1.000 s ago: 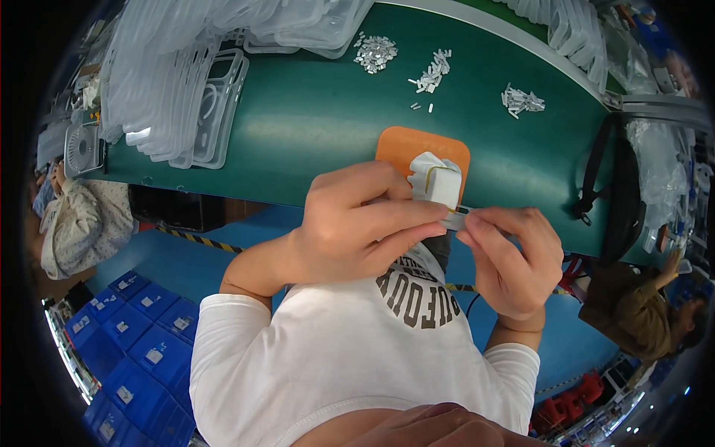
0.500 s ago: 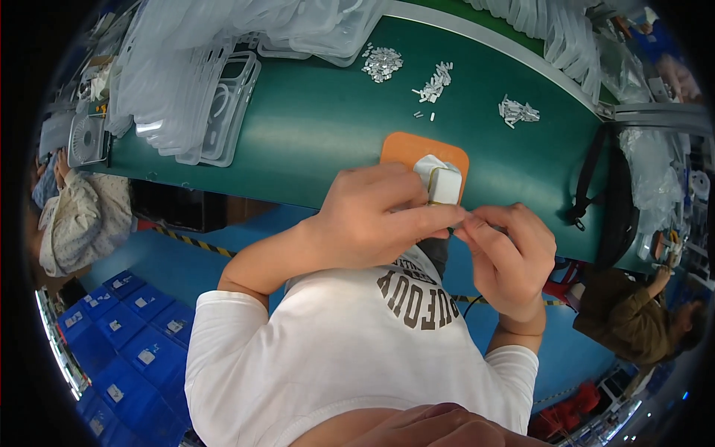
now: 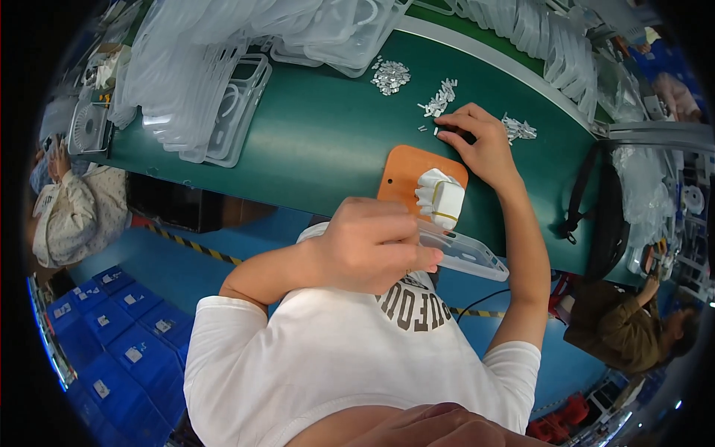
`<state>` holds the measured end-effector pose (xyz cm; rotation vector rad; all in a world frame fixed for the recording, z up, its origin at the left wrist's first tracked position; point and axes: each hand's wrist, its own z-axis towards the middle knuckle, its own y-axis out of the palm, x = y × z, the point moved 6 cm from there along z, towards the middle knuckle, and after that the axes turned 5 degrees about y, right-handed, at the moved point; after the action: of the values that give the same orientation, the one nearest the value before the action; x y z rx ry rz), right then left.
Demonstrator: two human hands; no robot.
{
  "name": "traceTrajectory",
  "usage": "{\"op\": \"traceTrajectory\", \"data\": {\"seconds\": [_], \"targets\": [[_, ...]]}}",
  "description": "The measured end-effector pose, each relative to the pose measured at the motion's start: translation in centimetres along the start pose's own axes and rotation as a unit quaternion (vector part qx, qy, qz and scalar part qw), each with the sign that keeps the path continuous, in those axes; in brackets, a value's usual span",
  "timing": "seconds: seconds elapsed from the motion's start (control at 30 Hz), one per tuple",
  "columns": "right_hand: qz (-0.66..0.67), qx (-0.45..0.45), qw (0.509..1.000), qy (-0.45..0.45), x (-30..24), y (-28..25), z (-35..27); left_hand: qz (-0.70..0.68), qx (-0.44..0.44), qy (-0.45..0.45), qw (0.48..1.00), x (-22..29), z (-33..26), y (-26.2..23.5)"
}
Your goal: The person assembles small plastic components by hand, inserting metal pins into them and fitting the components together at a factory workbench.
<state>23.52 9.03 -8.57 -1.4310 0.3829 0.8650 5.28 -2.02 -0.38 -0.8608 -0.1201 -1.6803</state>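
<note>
My left hand [image 3: 380, 249] is closed on one end of a clear phone case [image 3: 473, 255]. The case sticks out to the right, over the table's near edge. My right hand [image 3: 477, 141] reaches forward, thumb and forefinger slightly apart at a small silvery-white piece [image 3: 436, 132] on the table. Just beyond those fingertips lies a loose pile of similar pieces [image 3: 441, 99]. Between my hands, a white pad with a yellow band [image 3: 448, 201] rests on an orange board [image 3: 406, 167].
Stacked clear phone cases [image 3: 242, 112] fill the table's left side. More small pieces form a pile [image 3: 390, 77] at the back and another pile [image 3: 519, 128] beside my right wrist. A black strap bag [image 3: 607, 208] is at the right. Blue bins [image 3: 126, 320] stand on the floor; people sit on both sides.
My right hand has left my left hand and moved forward to the small pieces. The phone case now shows in my left hand, which has shifted slightly nearer me.
</note>
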Motion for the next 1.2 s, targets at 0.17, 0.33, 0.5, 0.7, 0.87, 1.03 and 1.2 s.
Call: {"op": "traceTrajectory", "data": {"seconds": [0.17,0.33,0.5,0.7,0.87,1.03,1.2], "targets": [[-0.057,-0.045,0.996,-0.050,-0.8,0.3,0.4,-0.001,-0.012,-0.039,0.999,-0.6,-0.3,0.1],[0.054,0.054,0.997,-0.005,-2.8,-2.2,-2.7,-0.007,0.024,-0.085,0.996,-0.8,0.7,-1.4],[0.068,0.104,0.990,-0.065,-9.3,-5.2,-7.5,-0.004,0.049,-0.118,0.992,-1.5,0.4,-1.6],[-0.029,0.111,0.977,-0.178,-12.4,-4.7,-9.1,0.004,0.033,-0.086,0.996,-1.8,1.1,-0.5],[-0.092,0.117,0.965,-0.215,-13.3,-3.9,-9.2,-0.002,0.033,-0.076,0.997,-1.7,1.0,-0.8],[-0.109,0.118,0.961,-0.227,-13.4,-4.0,-9.2,0.006,0.024,-0.079,0.997,-1.8,1.1,-0.5],[-0.084,0.097,0.968,-0.216,-13.2,-4.2,-9.1,0.009,0.018,-0.082,0.996,-1.7,1.2,-0.6]]}}
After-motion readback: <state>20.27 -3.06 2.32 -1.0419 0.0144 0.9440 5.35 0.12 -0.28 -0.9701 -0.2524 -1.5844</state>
